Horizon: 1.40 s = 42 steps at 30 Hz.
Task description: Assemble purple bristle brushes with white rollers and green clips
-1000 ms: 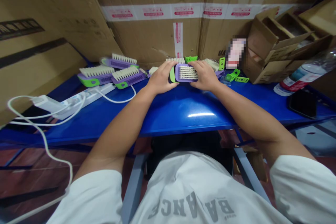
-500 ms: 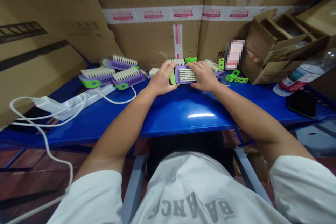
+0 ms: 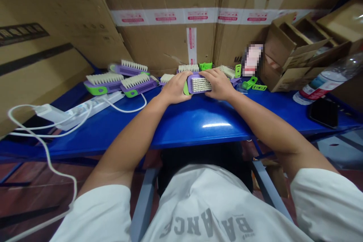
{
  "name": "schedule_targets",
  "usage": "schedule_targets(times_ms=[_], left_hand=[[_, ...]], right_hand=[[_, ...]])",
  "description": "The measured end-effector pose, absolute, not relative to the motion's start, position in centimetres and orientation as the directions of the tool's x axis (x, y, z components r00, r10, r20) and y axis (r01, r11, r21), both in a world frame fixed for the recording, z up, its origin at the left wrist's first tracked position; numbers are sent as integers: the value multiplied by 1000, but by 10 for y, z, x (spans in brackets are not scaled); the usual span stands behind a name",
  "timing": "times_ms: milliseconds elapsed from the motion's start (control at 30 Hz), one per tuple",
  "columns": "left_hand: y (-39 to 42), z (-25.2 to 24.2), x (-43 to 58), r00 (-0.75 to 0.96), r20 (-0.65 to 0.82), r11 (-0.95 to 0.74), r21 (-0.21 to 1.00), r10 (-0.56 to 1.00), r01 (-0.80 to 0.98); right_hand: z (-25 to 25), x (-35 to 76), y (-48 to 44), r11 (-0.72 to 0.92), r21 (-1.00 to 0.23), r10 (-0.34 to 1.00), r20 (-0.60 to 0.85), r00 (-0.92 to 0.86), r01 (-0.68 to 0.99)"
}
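Note:
A purple brush with white bristles [image 3: 200,83] and a green part on its left end is gripped from both sides over the blue table [image 3: 198,121]. My left hand [image 3: 175,89] is closed on the brush's left end, at the green part. My right hand [image 3: 217,83] is closed on its right end, fingers over the top. The bristles face me.
Three finished purple-and-green brushes [image 3: 121,79] lie at the back left. Loose brush parts and green handles [image 3: 249,82] lie behind my hands. A white power strip with cables [image 3: 70,113], open cardboard boxes [image 3: 297,53], a water bottle [image 3: 323,81] and a black phone [image 3: 323,112] surround the spot.
Both hands have held the brush the whole time and have lowered it slightly toward the table. The view has shifted a little.

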State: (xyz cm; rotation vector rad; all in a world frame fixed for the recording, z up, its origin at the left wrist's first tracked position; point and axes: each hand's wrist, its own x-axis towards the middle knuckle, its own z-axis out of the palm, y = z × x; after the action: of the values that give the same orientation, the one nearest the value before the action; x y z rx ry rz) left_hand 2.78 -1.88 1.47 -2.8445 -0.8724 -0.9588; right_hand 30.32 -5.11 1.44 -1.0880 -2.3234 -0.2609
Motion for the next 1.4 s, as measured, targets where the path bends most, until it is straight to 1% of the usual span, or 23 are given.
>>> schedule_targets(times_ms=[333, 533, 700, 967, 1200, 1400], left_hand=[[-14, 10, 28, 705, 565, -888, 118, 429, 445], [-13, 9, 27, 709, 548, -879, 107, 443, 465], [-14, 10, 27, 719, 557, -891, 91, 416, 444], [-16, 13, 26, 729, 528, -884, 96, 435, 458], [-16, 13, 25, 735, 536, -894, 92, 416, 439], [-15, 11, 23, 729, 531, -888, 107, 432, 448]], right_hand=[[13, 302, -51, 672, -63, 640, 550, -536, 738], [12, 303, -49, 701, -73, 627, 537, -564, 710], [10, 302, -49, 691, -54, 626, 544, -559, 721], [7, 302, -47, 700, -56, 615, 553, -562, 712], [7, 302, -47, 702, -59, 617, 548, -564, 710], [7, 302, -47, 697, -54, 620, 546, -564, 715]])
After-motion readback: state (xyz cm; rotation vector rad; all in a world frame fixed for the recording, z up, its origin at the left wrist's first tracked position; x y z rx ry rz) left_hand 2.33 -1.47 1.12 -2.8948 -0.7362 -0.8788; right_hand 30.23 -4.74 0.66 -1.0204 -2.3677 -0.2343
